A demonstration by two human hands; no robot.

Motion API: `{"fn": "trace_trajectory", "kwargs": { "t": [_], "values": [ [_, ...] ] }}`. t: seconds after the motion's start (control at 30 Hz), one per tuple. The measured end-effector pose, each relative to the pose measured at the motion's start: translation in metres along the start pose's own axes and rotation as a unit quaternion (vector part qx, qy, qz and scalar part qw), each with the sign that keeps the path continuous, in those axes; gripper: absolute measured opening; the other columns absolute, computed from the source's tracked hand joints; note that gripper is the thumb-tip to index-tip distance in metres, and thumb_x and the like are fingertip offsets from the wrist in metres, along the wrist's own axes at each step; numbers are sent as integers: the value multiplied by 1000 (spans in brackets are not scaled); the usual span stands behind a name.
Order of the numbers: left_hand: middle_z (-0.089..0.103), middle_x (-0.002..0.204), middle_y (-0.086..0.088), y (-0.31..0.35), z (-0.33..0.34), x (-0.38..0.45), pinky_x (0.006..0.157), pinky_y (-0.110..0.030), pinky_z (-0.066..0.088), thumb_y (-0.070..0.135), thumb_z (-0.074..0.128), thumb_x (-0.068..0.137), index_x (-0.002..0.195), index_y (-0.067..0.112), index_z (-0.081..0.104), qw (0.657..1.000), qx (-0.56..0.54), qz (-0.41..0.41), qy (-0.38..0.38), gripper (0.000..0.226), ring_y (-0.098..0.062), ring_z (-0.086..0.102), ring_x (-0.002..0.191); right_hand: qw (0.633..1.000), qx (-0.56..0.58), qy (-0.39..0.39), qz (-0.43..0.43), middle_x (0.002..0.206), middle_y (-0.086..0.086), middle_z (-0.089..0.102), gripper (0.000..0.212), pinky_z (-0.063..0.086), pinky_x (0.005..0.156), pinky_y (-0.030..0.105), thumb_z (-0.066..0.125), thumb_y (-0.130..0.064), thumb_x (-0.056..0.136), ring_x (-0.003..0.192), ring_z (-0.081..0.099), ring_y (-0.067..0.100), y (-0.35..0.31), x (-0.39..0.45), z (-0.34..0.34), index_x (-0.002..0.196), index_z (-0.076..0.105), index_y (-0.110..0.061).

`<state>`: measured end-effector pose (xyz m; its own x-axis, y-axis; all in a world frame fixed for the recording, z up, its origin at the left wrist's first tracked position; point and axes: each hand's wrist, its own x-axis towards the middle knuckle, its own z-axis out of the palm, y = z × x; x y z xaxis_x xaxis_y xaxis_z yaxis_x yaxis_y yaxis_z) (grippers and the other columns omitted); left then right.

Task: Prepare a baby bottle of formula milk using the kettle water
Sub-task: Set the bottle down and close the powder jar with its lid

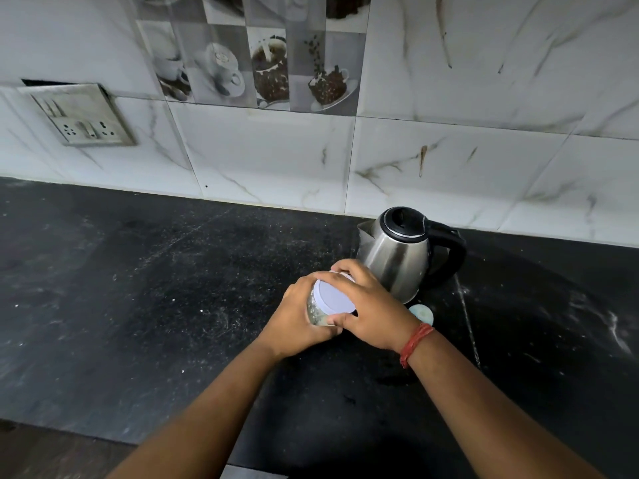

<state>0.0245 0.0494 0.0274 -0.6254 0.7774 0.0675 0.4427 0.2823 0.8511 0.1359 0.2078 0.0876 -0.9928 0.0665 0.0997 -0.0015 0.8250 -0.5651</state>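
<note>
A clear jar [315, 311] with a white lid [334, 298] is held above the black counter [155, 288], tilted toward me. My left hand [299, 319] grips the jar's body from the left. My right hand [366, 312], with a red thread at the wrist, curls round the lid from the right. Just behind them stands a steel kettle [403, 257] with a black lid and handle, spout pointing left. A small pale round object [422, 314] lies on the counter beside my right wrist, partly hidden. No baby bottle shows.
A marble-patterned tiled wall [449, 160] runs behind the counter. A switch and socket plate [81, 115] is fixed on the wall at left. The counter's front edge [69, 433] runs across the lower left.
</note>
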Motion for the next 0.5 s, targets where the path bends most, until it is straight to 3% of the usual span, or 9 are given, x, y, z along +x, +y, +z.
{"fn": "trace_trajectory", "kwargs": {
  "t": [0.13,0.2,0.27,0.33,0.4,0.43,0.5],
  "values": [
    [45,136,22,10,-2,2,109,-35,40,43,82,65,141,46,38,1000,6,3,2,88,-11,40,132,997,-50,41,39,131,2,42,77,42,110,35,75,-51,82,125,45,20,-4,1,-7,148,47,-25],
    [43,138,22,16,1,4,108,-29,37,43,80,65,146,42,37,1000,10,9,16,91,-10,38,133,988,-109,52,97,129,5,44,89,46,104,40,56,-74,78,122,49,25,-13,3,-10,147,45,-19],
    [42,137,25,19,3,4,106,-24,35,39,82,67,145,41,38,999,8,10,36,90,-10,36,134,976,-160,15,150,126,5,50,97,48,95,38,39,-86,72,117,55,27,-19,4,-18,136,49,-15],
    [42,135,28,17,-1,4,106,-27,38,33,86,68,143,41,40,998,3,3,57,89,-11,36,134,963,-193,-26,185,110,-1,57,78,45,75,34,41,-87,77,102,62,24,-22,2,-30,111,58,-19],
    [41,133,30,15,-6,4,108,-31,39,33,87,67,142,42,39,998,0,-6,70,89,-11,36,134,959,-227,-20,170,97,-6,54,62,37,66,32,45,-85,81,88,60,19,-22,0,-41,90,53,-24],
    [40,133,31,15,-9,4,109,-32,39,35,87,66,141,46,38,997,-1,-8,71,90,-11,36,134,963,-231,5,141,101,-6,54,59,39,68,32,49,-82,82,91,58,18,-22,-1,-45,94,53,-24],
    [40,134,31,18,-13,6,110,-35,41,40,87,65,136,58,35,998,-2,-7,67,90,-11,37,135,978,-198,23,57,127,-5,50,62,47,86,32,60,-70,85,116,54,18,-20,-1,-48,125,52,-24]
  ]
}}
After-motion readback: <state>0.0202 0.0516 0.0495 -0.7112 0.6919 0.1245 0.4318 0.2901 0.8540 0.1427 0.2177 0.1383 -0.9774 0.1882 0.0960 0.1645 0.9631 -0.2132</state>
